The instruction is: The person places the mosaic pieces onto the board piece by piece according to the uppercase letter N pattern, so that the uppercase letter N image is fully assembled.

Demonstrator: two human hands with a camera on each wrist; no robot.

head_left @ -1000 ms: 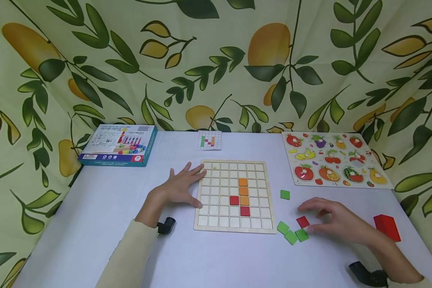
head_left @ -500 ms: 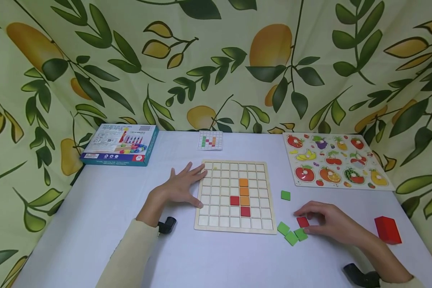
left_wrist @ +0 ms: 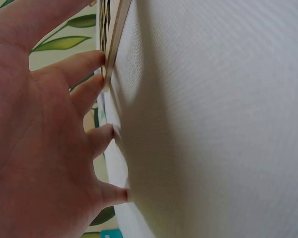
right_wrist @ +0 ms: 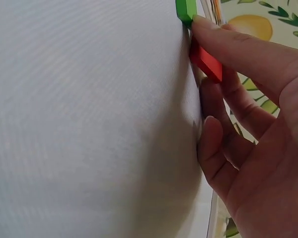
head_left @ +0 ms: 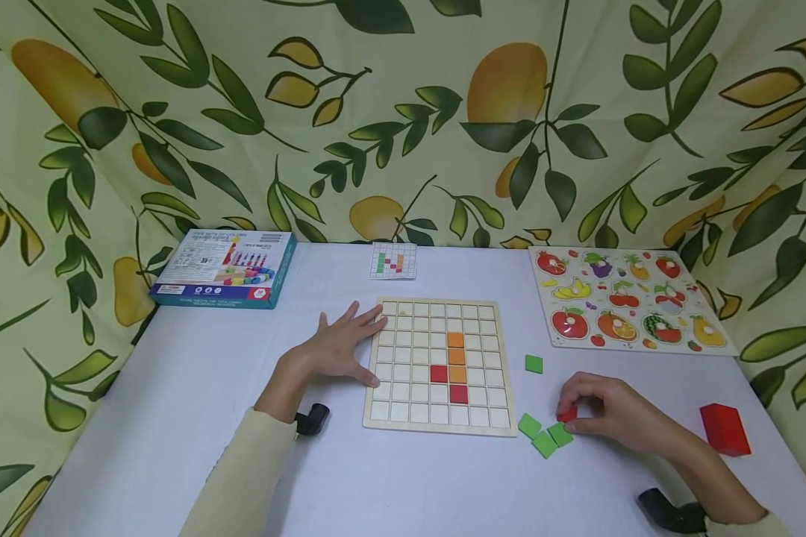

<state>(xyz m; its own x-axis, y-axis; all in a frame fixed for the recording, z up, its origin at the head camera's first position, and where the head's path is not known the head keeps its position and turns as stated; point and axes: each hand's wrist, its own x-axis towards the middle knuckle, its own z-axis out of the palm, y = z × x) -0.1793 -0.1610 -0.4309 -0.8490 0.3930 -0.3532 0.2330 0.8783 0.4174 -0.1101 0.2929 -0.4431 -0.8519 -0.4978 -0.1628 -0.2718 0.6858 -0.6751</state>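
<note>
My left hand lies spread at the left edge of a wooden grid board, fingertips and thumb touching its rim. On the board are a column of orange tiles, a red tile to their left and another red tile below. To the right of the board, my right hand pinches a loose red square tile between thumb and fingers, partly hidden by them. Close by lie several green tiles; the thumb tip is right at one green tile. Another green tile lies farther back.
A small card with a coloured grid pattern lies behind the board. At the back left is a flat toy box; a fruit puzzle board is at the back right. A red block stands near the right table edge.
My right hand has moved slightly left and closed its fingers and thumb on the loose red tile, which now looks slightly tilted. The left hand has stayed at the board.
</note>
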